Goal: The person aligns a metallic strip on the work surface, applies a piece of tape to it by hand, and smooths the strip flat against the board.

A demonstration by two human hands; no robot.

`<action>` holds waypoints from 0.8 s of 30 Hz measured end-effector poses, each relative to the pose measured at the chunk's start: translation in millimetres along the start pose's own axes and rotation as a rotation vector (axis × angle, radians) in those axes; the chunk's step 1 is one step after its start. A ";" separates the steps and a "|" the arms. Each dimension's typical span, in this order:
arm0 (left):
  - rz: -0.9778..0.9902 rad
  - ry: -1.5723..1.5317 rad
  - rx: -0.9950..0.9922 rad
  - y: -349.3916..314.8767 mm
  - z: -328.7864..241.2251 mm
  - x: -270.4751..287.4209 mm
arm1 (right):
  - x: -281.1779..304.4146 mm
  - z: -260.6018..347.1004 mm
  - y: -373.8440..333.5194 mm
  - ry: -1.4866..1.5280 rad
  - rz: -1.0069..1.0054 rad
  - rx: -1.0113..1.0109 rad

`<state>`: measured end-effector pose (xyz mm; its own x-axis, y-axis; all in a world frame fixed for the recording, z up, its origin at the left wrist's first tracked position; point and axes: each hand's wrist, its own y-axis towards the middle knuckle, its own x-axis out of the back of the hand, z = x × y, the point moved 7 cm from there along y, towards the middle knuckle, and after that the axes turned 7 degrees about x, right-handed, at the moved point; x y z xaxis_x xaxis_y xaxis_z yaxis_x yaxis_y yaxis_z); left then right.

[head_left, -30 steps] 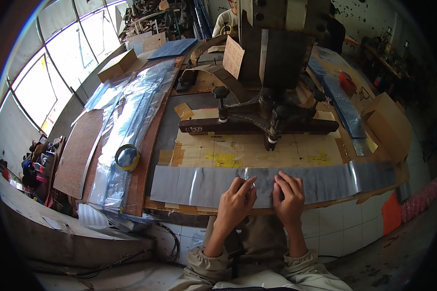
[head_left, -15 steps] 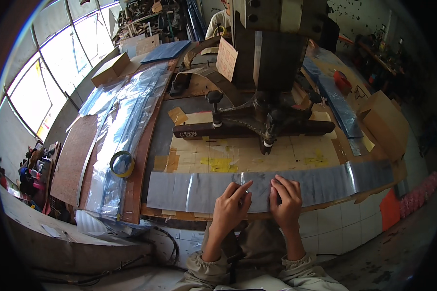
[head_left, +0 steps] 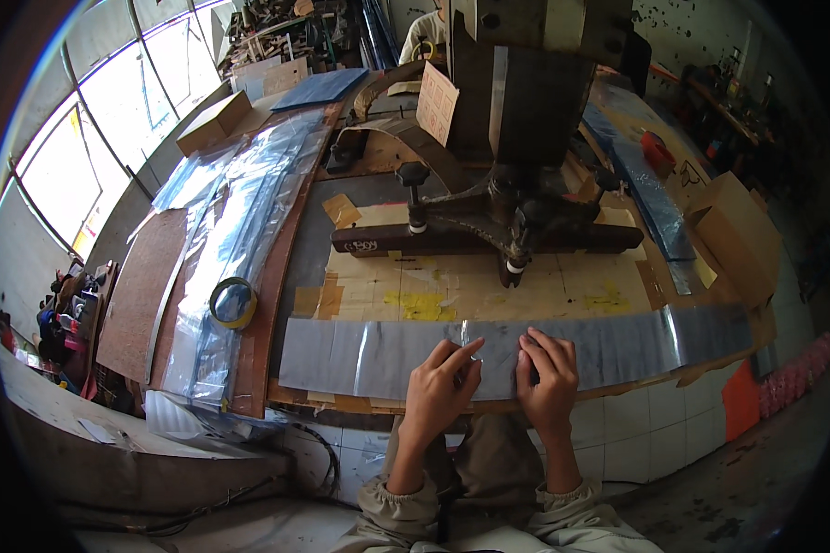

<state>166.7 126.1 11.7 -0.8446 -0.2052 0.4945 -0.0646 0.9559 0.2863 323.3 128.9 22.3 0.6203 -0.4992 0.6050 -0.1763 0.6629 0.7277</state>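
Note:
A long grey strip (head_left: 599,355) with a glossy, film-like surface lies across the near edge of the table. Over its middle is my left hand (head_left: 438,382), its index finger pointing right and the thumb close beneath. A tiny pale glint shows between those two fingers, too small to name. Just to the right, my right hand (head_left: 549,378) is bent over the same strip, fingers together and thumb tucked under. Whatever its fingertips hold, if anything, is hidden. A gap of bare strip separates the hands.
Beyond the strip stands a dark metal machine with a crossbar (head_left: 489,241) over a taped pale board (head_left: 489,276). A tape roll (head_left: 233,303) sits on clear-wrapped blue strips (head_left: 207,336) at left. An open cardboard box (head_left: 733,226) is at right. Another person (head_left: 424,37) is behind.
The view has shifted slightly. Both hands keep nearly the same place and pose over the grey strip, with the right hand's fingers a touch more closed.

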 end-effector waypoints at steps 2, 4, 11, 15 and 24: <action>-0.019 0.004 -0.009 0.8 -1.0 1.3 | 1.1 1.5 -1.3 0.001 -0.005 0.006; -0.008 0.005 -0.006 -0.1 1.0 0.5 | 0.5 0.0 -3.1 -0.001 -0.009 -0.001; -0.034 -0.024 -0.030 0.1 2.8 1.9 | -0.9 -0.3 -3.4 -0.002 -0.017 0.013; -0.014 0.005 -0.018 0.2 2.5 -1.5 | -0.3 -2.2 -5.5 -0.002 -0.036 0.024; -0.020 0.028 -0.019 -1.8 3.8 -1.2 | 0.0 -0.5 -6.2 0.000 -0.039 0.020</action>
<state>165.7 125.4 7.4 -0.8279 -0.2304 0.5114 -0.0709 0.9474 0.3121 324.7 125.1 17.6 0.6267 -0.5245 0.5763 -0.1672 0.6318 0.7569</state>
